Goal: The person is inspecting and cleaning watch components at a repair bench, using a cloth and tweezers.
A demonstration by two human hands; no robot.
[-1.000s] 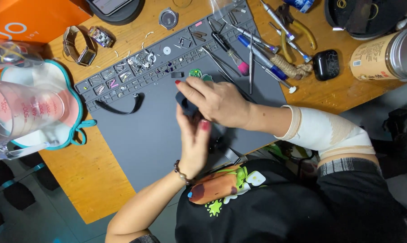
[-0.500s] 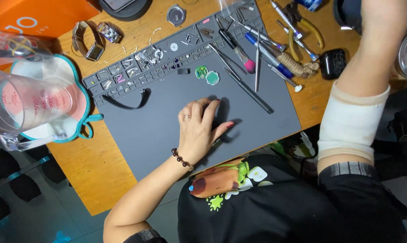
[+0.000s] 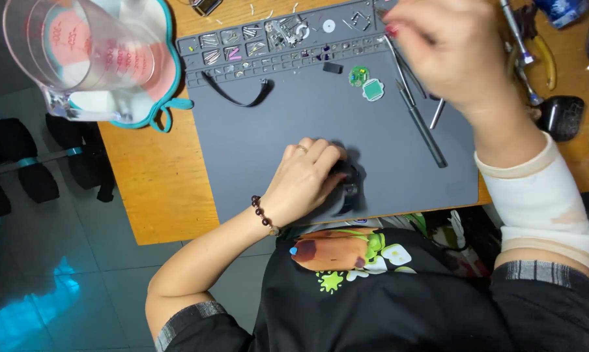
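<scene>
My left hand [image 3: 305, 177] rests curled on the near edge of the grey work mat [image 3: 275, 140], its fingers closed over a small dark object [image 3: 348, 184], which peeks out just to the right of my knuckles; I cannot tell exactly what it is, only that it sits pinned against the mat close to my body. My right hand [image 3: 445, 52] is raised and blurred at the far right corner of the mat, fingers loosely gathered, and I cannot tell whether it holds anything. Directly below it lies a long dark tool [image 3: 423, 127], its long axis running from the far side of the mat toward me and slightly to the right, with a shorter metal tool [image 3: 437, 113] just beside it. So the tools lie toward the right hand, well apart from the left, while the dark object lies under the left. Further out, two small green parts [image 3: 367, 83] sit near the mat's row of compartments [image 3: 268, 49], a black strap [image 3: 236, 96] curves to the left, and a clear measuring jug [image 3: 86, 52] stands beyond the mat on the table [image 3: 154, 182]. Compared with half a second ago, my right hand has come down from beyond the far edge to over the tools, and my left has stayed put on the object.
</scene>
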